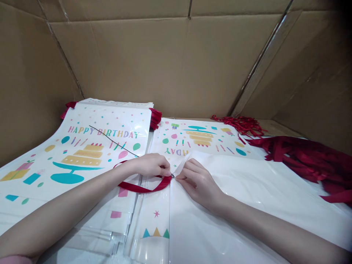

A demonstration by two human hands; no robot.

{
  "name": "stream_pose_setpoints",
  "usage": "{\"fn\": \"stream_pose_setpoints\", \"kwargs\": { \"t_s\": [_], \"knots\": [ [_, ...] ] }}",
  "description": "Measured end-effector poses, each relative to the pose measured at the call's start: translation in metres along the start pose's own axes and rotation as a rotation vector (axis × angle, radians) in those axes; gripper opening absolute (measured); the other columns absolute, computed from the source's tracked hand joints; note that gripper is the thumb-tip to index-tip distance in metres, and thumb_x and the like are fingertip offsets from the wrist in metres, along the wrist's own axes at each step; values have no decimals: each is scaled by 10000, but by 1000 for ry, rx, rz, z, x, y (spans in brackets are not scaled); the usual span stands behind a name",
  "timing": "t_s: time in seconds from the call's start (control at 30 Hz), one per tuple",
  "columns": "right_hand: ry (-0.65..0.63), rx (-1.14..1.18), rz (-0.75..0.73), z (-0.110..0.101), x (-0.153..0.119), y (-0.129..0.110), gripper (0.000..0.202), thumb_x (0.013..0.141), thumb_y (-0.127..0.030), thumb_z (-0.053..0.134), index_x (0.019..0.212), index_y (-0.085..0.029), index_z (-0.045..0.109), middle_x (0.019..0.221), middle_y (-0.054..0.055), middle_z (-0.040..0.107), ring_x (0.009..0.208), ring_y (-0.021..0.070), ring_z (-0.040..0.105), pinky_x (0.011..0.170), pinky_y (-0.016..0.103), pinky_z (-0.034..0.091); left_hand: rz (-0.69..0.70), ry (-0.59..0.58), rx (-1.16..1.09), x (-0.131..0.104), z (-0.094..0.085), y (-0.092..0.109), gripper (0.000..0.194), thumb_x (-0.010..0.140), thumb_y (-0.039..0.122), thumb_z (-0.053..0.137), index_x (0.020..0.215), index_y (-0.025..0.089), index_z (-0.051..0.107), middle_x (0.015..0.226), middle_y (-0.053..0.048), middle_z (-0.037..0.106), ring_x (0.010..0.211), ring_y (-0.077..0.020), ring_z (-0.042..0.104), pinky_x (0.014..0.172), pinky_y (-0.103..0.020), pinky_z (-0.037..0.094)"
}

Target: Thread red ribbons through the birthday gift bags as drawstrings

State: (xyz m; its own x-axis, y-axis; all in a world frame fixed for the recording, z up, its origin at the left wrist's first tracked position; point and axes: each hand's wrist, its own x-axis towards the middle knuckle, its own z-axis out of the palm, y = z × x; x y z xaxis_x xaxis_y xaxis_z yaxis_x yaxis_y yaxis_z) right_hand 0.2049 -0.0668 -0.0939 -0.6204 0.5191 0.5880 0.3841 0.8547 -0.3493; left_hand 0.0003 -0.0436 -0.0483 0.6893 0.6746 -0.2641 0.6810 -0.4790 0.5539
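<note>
Left hand (152, 165) and right hand (198, 179) pinch a red ribbon (143, 187) at a bag's edge (183, 164).

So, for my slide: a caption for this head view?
Both hands pinch red ribbon at a birthday bag's edge.

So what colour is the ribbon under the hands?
Dark red ribbon, clearest in the head view.

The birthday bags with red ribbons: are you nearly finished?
Not sure. A stack of finished-looking bags lies at left, ribbon ends showing at its top. Now the left hand and right hand work a red ribbon into the bag's edge. A pile of loose ribbons waits at right.
</note>
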Motion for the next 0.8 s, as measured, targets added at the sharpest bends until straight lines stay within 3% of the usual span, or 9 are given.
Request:
{"fn": "stream_pose_setpoints", "kwargs": {
  "t_s": [0.37, 0.8],
  "knots": [
    [-25, 216, 167, -2, 2, 5, 160, 760, -63, 585, 646, -175, 572, 658, 14, 533, 698, 145, 472, 608, 259, 369, 1, -1, 24, -1, -1, 1, 297, 833, 328, 444, 591, 156, 439, 583, 29, 434, 563, -97, 379, 524, -230, 240],
    [-87, 320, 291, -3, 3, 10, 128, 781, -164, 616, 653, -177, 615, 676, 19, 555, 716, 150, 519, 634, 268, 396, 11, -4, 20, -1, -3, 7, 305, 845, 300, 440, 580, 154, 407, 574, 33, 416, 557, -92, 367, 526, -229, 245]
  ]
}}
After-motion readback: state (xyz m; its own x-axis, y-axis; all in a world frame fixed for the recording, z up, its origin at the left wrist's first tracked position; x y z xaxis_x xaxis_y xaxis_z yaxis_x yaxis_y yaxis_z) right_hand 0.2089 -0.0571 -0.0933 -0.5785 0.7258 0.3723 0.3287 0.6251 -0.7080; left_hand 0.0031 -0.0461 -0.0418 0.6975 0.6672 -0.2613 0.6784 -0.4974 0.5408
